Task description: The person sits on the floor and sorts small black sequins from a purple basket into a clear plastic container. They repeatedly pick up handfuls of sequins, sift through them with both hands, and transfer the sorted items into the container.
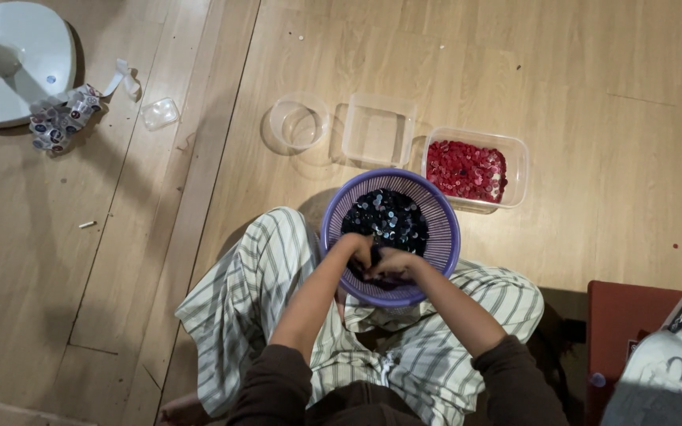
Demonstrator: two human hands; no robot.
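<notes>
Both hands down in the purple basket of dark sequins

Striped trousers [404, 355] nearest, legs folded on the wooden floor [593, 118]. Left hand [359, 251] and right hand [395, 264] meet inside the purple basket [445, 237], fingers curled into the dark sequins [384, 217]; whether they pinch any, I can't tell. Just beyond the basket, touching its rim, a clear tub of red sequins [466, 170]. Further out, an empty square tub [378, 130], a round clear cup [299, 122], and far left a white stand base [17, 63].
</notes>
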